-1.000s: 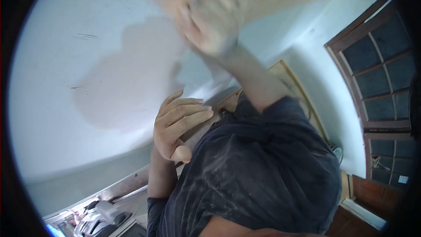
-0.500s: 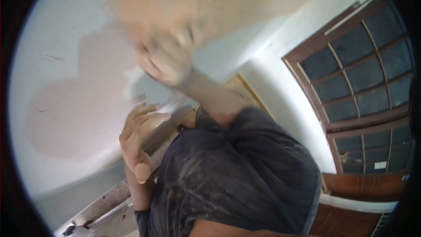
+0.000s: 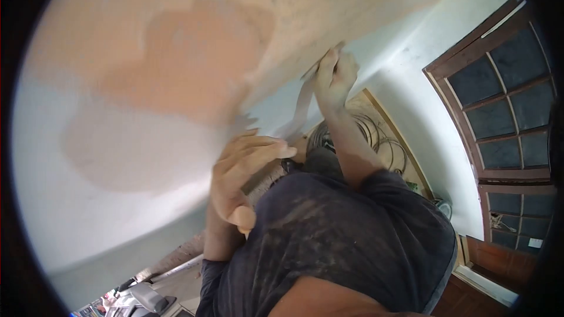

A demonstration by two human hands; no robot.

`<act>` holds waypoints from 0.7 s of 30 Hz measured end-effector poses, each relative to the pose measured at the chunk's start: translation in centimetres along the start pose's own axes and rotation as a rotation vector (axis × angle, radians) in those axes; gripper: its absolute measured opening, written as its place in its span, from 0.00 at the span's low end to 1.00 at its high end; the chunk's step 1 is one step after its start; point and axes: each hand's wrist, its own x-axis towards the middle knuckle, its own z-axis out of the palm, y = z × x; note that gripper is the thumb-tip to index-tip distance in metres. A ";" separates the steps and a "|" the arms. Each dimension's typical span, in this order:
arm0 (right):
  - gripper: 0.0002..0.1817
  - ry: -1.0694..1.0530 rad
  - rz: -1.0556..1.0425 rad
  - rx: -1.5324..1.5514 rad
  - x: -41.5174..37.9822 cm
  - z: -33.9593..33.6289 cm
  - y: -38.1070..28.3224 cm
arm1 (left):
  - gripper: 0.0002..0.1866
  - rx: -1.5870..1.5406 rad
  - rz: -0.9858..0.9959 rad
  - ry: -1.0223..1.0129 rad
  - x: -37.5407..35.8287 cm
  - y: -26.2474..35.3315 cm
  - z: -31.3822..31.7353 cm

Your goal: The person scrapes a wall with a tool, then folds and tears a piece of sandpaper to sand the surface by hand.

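Observation:
My left hand point(image 3: 247, 161) is curled near the wall with its fingers partly stretched. A rounded light-wood handle end point(image 3: 244, 220) sticks out below the palm; the rest of that tool is hidden behind the hand. My right hand point(image 3: 336, 79) is closed on a thin flat scraper point(image 3: 314, 69), whose long edge lies against or very close to the wall. The wall point(image 3: 194, 53) bears a peach-orange coat across its upper part and a pale white surface below. Shadows of the hands and head fall over it.
Coiled cable point(image 3: 379, 135) lies on a wood-edged board point(image 3: 396, 135) beyond my right forearm. To the right stands a brown-framed glazed door point(image 3: 499, 94). Assorted items point(image 3: 147, 296) sit at the lower left, near the foot of the wall.
My right hand, blurred before, has moved right across the wall and now shows the scraper clearly. My left hand appears farther right and slightly lower. The view has shifted, exposing more coated wall.

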 end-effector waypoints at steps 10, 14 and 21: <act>0.23 0.140 0.639 0.344 7.0 -2.4 15.7 | 0.64 -0.431 -0.030 -0.170 8.6 -5.6 9.2; 0.24 -0.186 0.415 0.125 3.4 -3.4 18.5 | 0.62 -0.490 0.142 -0.276 14.3 -9.3 14.3; 0.24 0.080 0.864 0.291 16.2 -5.7 41.1 | 0.57 -0.367 0.162 -0.440 22.2 -10.2 21.2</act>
